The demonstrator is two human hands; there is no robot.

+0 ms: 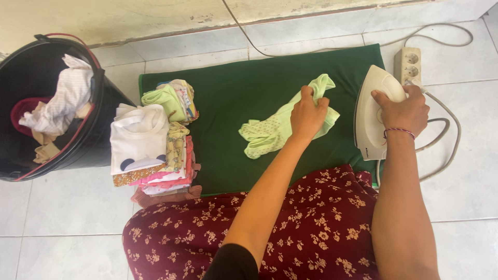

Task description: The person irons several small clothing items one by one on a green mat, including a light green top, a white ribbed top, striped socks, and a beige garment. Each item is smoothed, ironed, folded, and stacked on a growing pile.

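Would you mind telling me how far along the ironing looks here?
Done: folded stacks sit on the green mat's left edge. In hand: the left hand grips a light green garment; the right hand holds the iron. Left: clothes fill the black bucket.

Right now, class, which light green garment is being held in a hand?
The spread-out light green garment mid-mat, gripped by the left hand; the other green piece lies folded on the stack at the mat's left edge.

skirt (321,223) — maroon, floral | sleeve (232,263) — black | wrist thread (398,131) — red
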